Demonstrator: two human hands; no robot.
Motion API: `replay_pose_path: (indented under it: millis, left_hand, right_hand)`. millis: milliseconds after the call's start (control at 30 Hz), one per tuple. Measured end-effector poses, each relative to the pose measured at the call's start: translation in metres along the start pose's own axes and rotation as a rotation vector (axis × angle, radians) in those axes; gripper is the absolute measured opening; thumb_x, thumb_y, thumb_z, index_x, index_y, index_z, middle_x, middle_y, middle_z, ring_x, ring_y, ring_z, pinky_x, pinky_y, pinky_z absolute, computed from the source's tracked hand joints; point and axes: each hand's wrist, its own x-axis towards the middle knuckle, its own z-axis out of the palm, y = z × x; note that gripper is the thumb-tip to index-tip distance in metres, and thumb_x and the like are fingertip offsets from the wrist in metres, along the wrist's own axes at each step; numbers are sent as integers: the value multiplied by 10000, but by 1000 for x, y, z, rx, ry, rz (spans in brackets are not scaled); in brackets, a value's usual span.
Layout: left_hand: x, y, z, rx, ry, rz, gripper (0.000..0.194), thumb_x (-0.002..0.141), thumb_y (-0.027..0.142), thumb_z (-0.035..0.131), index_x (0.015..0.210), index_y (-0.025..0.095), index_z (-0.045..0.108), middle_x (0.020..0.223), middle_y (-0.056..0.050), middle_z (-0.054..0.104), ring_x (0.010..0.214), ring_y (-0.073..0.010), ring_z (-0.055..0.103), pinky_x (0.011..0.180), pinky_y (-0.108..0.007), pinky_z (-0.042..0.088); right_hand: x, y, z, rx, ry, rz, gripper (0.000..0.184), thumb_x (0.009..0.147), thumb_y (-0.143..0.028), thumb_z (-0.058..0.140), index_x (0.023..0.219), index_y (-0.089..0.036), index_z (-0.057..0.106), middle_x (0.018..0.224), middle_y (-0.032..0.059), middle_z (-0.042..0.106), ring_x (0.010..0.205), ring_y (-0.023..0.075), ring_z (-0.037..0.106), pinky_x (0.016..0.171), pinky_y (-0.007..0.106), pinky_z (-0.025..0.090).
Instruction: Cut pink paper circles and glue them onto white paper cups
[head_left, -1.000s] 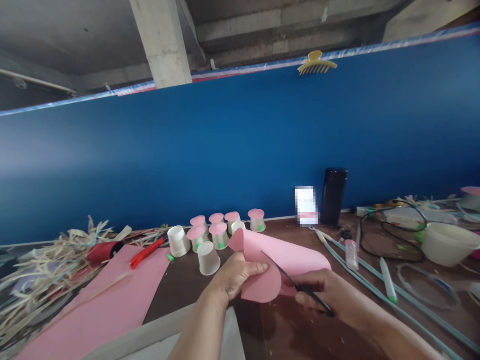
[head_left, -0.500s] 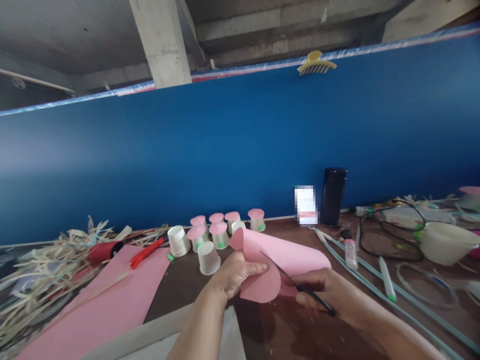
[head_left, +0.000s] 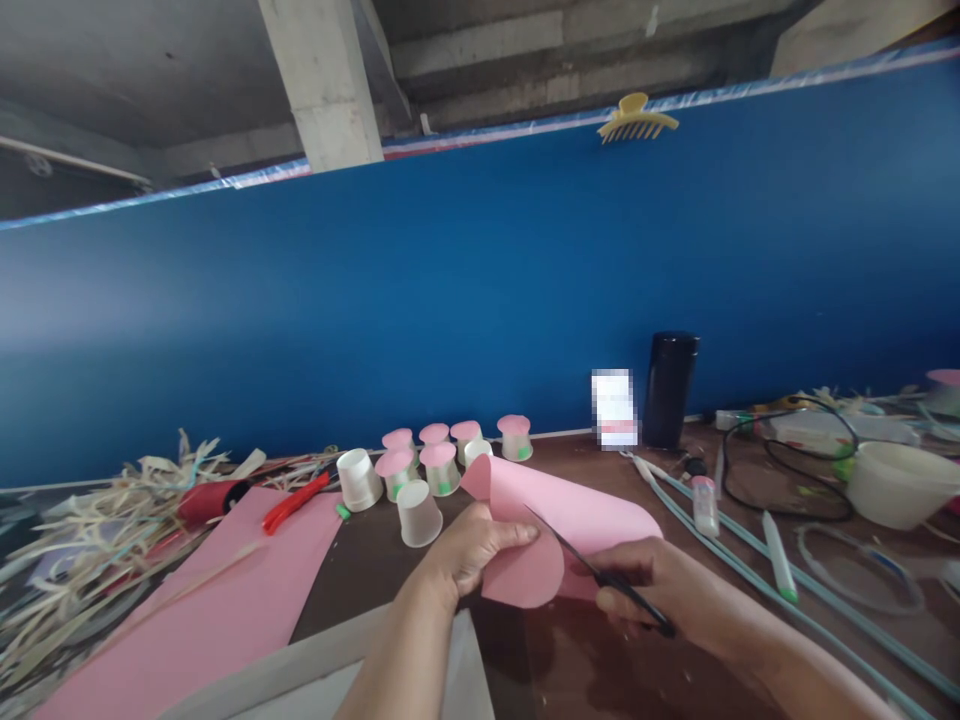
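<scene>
My left hand grips a curled sheet of pink paper, its thumb lying across a rounded, partly cut piece. Held in my right hand are scissors with black handles; their blades lie on the paper just right of my left thumb. How far the blades are apart I cannot make out. Beyond the paper stand several small upturned paper cups topped with pink discs. Plain white cups are among them, nearest to my left hand.
Another pink sheet lies left with a red tool on it, beside a heap of pale strips. A grey tray is in front. Right are a dark flask, a marker, a lanyard and a white tub.
Almost nothing differs. The whole view has shifted slightly; both hands, the scissors and the pink paper keep nearly the same positions.
</scene>
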Motion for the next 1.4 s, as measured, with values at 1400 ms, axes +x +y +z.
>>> replay_pose_path:
  millis: [1400]
  left_hand:
    - [-5, 10, -1, 96, -24, 31, 440, 604, 313, 790, 980, 118, 670, 956, -137, 693, 911, -297, 640, 794, -384, 486]
  right_hand:
    - [0, 6, -2, -66, 19, 23, 326, 744, -440, 626, 755, -126, 713, 491, -43, 445, 438, 60, 350, 415, 198, 241]
